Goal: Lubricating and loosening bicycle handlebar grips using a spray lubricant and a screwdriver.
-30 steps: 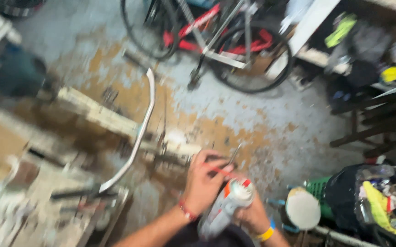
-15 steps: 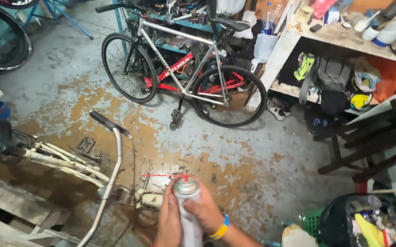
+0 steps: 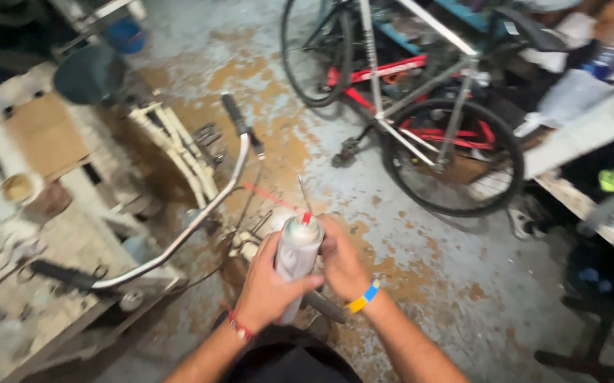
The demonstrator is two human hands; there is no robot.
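I'm gripping the spray can (image 3: 297, 257) with left hand (image 3: 268, 287) fingers wrapped, right hand (image 3: 340, 259) fingers curling onto its top near the handlebar (image 3: 200, 213).

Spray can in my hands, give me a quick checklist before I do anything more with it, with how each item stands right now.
1. Can held firmly: ok. The left hand wraps the spray can and the right hand steadies it from the other side.
2. Can upright: ok, only slightly tilted.
3. Red nozzle uncovered: ok, no cap shows on it.
4. Nozzle direction: cannot tell, the picture is too blurred.
5. Work within reach: ok. The handlebar and white frame lie just ahead of the can.
6. Parked bicycle clear of the can: ok, it stands well apart.
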